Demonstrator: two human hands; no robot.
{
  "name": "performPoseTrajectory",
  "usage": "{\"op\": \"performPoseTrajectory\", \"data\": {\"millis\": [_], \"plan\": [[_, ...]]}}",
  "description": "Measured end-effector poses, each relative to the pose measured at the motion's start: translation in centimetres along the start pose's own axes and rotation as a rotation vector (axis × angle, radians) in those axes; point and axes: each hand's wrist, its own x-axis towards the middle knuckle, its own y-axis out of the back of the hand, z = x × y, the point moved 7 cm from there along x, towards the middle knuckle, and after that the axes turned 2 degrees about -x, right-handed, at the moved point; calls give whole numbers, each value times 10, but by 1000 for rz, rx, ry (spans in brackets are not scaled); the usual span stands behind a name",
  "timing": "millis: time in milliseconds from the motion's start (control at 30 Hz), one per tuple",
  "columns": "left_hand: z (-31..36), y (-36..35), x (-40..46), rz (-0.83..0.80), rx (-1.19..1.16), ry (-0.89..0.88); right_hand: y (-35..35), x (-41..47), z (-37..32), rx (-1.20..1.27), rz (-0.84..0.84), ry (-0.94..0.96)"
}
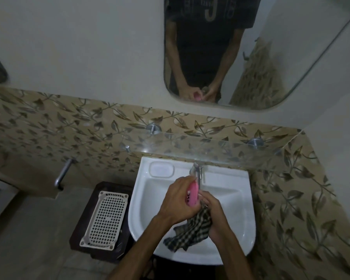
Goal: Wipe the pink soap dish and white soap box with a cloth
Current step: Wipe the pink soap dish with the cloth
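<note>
**Q:** Bathroom, isn't it? What sits nearest the camera?

**A:** Yes. Two bare forearms rise from the bottom centre over a white washbasin. The left hand has its fingers clamped on the pink soap dish, tilted on edge at centre frame. The right hand has its fingers closed on a checked cloth, pressed beside the dish, its loose end hanging into the bowl.

**Q:** So which step?

**A:** Wiping the pink dish, I judge. Next would be turning it to reach the other faces, then taking up the white soap box.

**Q:** Where is that box?

**A:** Hard to say. A pale rounded shape sits at the basin's upper-left corner; box or moulded recess, I cannot tell. Lower left lies a white perforated tray.

**Q:** Anything hidden?

**A:** The dish's inner face, and the tap partly behind the hands. Farthest, upper right, a mirror dimly reflects a torso.
</note>
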Motion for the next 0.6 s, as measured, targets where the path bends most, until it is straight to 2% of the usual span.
{"op": "performPoseTrajectory", "data": {"millis": [67,133,333,500,600], "plan": [[-2,2,0,-21,-21,-28,5,6,5,-128,84,33],[-17,-1,-3,-98,-66,50,7,13,9,-204,165,63],[-81,7,-15,-56,14,372,-5,33,23,-120,184,76],[-113,18,-21,-42,-215,473,-8,48,34,-135,213,86],[-125,20,-23,25,-388,542,-10,53,41,98,178,11]]}}
